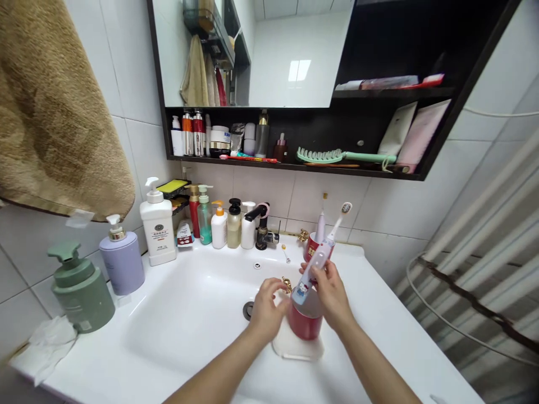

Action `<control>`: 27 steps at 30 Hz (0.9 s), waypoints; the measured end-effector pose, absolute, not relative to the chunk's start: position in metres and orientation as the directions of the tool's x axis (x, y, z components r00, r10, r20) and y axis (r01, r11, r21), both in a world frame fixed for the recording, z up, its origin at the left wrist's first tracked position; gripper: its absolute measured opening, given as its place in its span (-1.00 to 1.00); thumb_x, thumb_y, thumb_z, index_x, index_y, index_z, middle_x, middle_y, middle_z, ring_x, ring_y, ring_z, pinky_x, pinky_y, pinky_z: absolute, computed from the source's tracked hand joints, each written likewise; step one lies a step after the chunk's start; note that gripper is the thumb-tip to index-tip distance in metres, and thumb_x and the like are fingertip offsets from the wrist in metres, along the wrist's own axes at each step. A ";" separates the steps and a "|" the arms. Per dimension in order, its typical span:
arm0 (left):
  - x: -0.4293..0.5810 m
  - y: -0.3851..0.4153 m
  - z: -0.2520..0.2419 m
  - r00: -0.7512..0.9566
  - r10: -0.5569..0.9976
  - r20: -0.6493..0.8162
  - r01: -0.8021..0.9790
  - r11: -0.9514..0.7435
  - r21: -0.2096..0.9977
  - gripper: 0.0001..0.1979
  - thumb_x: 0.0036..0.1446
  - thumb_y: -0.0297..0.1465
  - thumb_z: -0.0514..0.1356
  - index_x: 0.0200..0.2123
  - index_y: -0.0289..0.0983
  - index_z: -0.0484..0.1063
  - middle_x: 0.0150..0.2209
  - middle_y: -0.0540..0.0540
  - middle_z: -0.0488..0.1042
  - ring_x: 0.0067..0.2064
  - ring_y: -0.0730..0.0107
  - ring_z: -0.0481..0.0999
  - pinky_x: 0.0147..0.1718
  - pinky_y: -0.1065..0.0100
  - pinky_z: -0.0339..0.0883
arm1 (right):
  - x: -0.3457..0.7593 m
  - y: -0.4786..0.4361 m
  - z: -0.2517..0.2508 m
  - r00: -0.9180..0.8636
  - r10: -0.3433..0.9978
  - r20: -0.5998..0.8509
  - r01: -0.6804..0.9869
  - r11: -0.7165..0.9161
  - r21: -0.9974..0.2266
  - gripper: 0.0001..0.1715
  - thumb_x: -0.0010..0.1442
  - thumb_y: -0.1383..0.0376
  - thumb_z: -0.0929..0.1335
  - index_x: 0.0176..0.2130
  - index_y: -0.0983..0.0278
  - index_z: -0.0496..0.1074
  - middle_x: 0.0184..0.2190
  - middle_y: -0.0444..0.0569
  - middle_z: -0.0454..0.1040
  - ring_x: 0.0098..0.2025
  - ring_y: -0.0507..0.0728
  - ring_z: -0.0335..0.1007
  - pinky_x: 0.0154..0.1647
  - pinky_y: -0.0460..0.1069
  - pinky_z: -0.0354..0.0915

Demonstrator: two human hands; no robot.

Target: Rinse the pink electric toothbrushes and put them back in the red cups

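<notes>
My right hand [333, 294] is closed around a pale pink electric toothbrush [318, 259] with a cartoon print, its bristles pointing up and right. The lower end of the brush is at the mouth of a red cup [305, 324]. This cup sits over a white pad [298, 352] at the sink's right side. My left hand [269, 308] is beside the cup's left edge, thumb and fingers apart, near a small gold piece [287, 284] on the cup's side; whether they touch it is unclear. Behind, another red cup [311, 247] holds a second toothbrush [321, 225].
A white sink [189, 314] has a black faucet [261, 233] at its back. Pump bottles line the back and left, including a green one [84, 292] and a purple one [123, 261]. Above hangs a dark mirror cabinet [252, 164]; a brown towel [59, 112] hangs left.
</notes>
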State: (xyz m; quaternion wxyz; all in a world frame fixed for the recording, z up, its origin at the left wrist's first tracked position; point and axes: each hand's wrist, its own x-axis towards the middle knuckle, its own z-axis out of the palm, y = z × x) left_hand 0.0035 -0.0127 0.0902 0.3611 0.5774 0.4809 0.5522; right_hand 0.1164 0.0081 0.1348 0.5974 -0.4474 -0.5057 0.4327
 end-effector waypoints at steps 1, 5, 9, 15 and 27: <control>0.009 -0.015 0.085 -0.023 0.950 0.311 0.261 -0.295 0.919 -0.75 -0.30 -0.46 0.12 -0.41 -0.23 0.30 -0.17 -0.08 0.20 -0.12 0.37 0.16 -0.17 0.35 0.03 | 0.125 0.015 0.133 0.140 0.962 0.234 -0.001 0.236 -0.972 -0.65 -0.11 0.18 0.19 -0.26 0.25 0.12 -0.42 -0.09 0.32 -0.42 0.03 0.26 -0.48 -0.10 0.18; 0.029 -0.018 0.069 0.088 0.962 0.258 0.486 -0.268 0.832 -0.59 -0.41 -0.51 0.17 -0.33 -0.23 0.29 -0.01 -0.10 0.01 -0.01 0.31 0.00 -0.08 0.35 -0.08 | 0.147 0.026 0.110 0.138 0.952 0.272 0.170 0.248 -0.954 -0.64 -0.15 0.14 0.21 -0.34 0.31 0.24 -0.46 -0.06 0.37 -0.44 0.06 0.26 -0.47 -0.08 0.18; 0.035 -0.013 0.064 0.160 0.943 0.290 0.531 -0.331 0.780 -0.75 -0.36 -0.57 0.12 -0.47 -0.25 0.32 -0.06 -0.04 0.10 -0.08 0.38 0.13 -0.14 0.39 0.01 | 0.152 0.022 0.086 0.084 0.960 0.266 0.231 0.241 -0.943 -0.63 -0.20 0.13 0.23 -0.40 0.33 0.32 -0.46 -0.02 0.40 -0.43 0.09 0.28 -0.44 -0.06 0.19; 0.044 -0.005 0.076 0.207 0.923 0.325 0.477 -0.385 0.790 -0.87 -0.34 -0.56 0.11 -0.58 -0.28 0.31 -0.15 -0.03 0.18 -0.20 0.42 0.23 -0.22 0.40 0.09 | 0.161 0.017 0.086 0.061 0.962 0.266 0.294 0.238 -0.926 -0.65 -0.17 0.14 0.21 -0.44 0.34 0.33 -0.50 -0.04 0.40 -0.46 0.10 0.27 -0.46 -0.05 0.19; 0.141 0.065 0.140 0.357 0.834 0.422 0.511 -0.552 0.659 -0.92 -0.28 -0.46 0.11 -0.56 -0.31 0.31 -0.21 -0.14 0.23 -0.25 0.28 0.26 -0.25 0.31 0.12 | 0.256 0.080 0.142 0.286 0.912 0.295 0.418 0.158 -0.894 -0.74 -0.14 0.19 0.17 -0.57 0.32 0.29 -0.73 -0.17 0.26 -0.65 -0.01 0.13 -0.64 -0.12 0.07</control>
